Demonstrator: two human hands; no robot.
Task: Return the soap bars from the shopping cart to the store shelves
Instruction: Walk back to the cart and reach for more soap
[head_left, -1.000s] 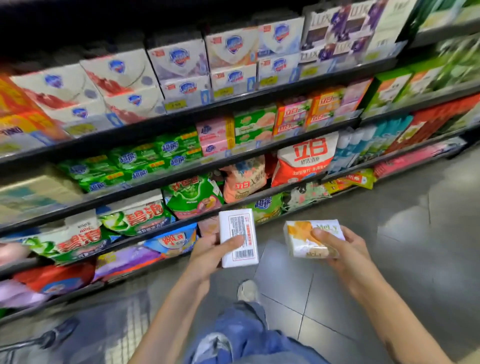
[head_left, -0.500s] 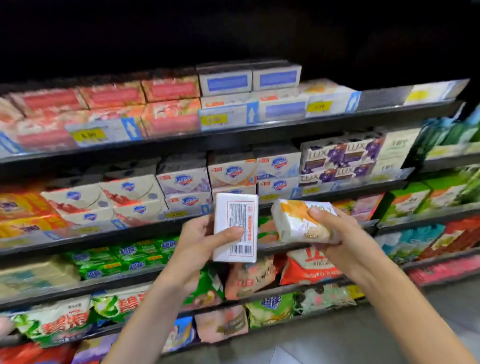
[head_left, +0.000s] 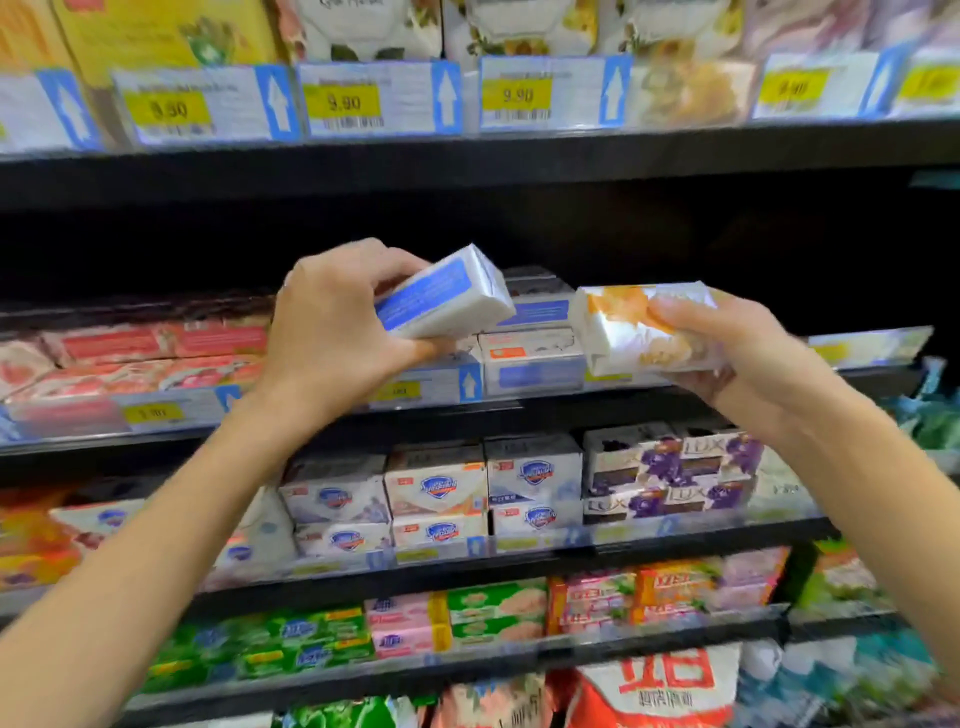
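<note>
The left hand (head_left: 332, 332) is raised in front of the second shelf (head_left: 519, 413), thumb under and fingers curled over a white-and-blue soap bar (head_left: 441, 299), which is tilted with its far end up and sits just above the shelf's front lip. Right behind that bar stand stacked blue-and-white boxes (head_left: 535, 358) of the same look. Their top row is well below the underside of the top shelf (head_left: 519, 156), which leaves a tall dark gap (head_left: 727, 234) over them. The right hand (head_left: 737, 358) grips an orange-and-white wrapped soap bar (head_left: 634, 327) from its right end, fingers wrapped around it, level with the same shelf and just right of the stacked boxes. The two bars are near each other but apart. A clear price strip (head_left: 872, 345) runs along the shelf edge to the right of this hand. Red packs (head_left: 156, 353) fill the shelf to the left of the left wrist. Yellow 9.90 price tags (head_left: 343, 101) line the top shelf's edge.
</note>
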